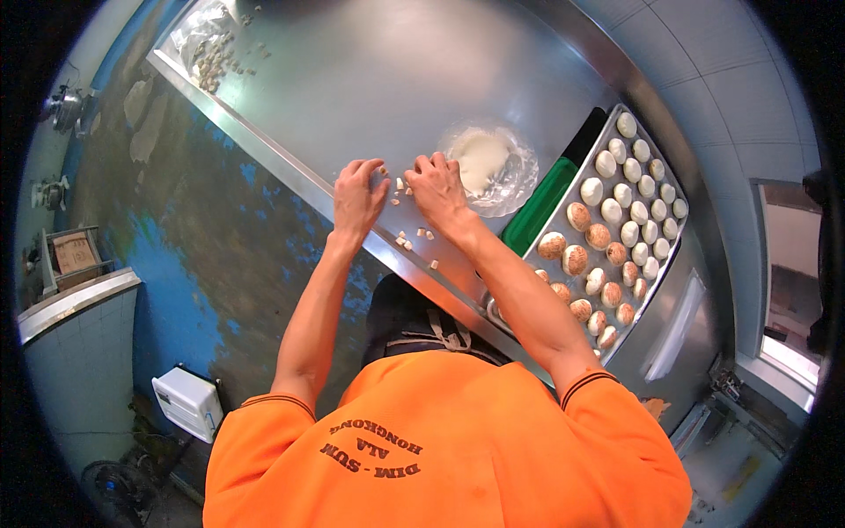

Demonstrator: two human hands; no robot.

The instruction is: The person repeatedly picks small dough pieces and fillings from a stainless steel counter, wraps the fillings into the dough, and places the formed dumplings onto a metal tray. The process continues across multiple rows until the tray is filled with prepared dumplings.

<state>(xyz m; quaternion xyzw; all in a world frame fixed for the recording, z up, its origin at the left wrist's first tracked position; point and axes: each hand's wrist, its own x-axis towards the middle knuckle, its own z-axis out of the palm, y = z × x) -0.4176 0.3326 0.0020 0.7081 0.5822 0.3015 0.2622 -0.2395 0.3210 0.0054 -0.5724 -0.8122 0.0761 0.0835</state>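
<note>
Both hands work low over the steel table (387,70), close to its front edge. My left hand (357,201) is closed, thumb and fingertips pinched round a small beige cube (383,170). Beside it my right hand (437,189) has its fingers curled together; whatever they hold, if anything, is hidden. Several loose pale cubes (401,187) lie between the hands, and more scattered cubes (404,242) sit nearer to me. Touching or almost touching the right hand's far side is a clear dish (524,180) with a thick white mass (481,160) in it.
At the right a metal baking tray (676,251) bears several rows of round buns (592,189), some white, some browned on top. A green container (539,208) lies alongside it. Far left, a clear plastic bag (198,31) has more cubes spilled around it. A raised rim (264,145) borders the table.
</note>
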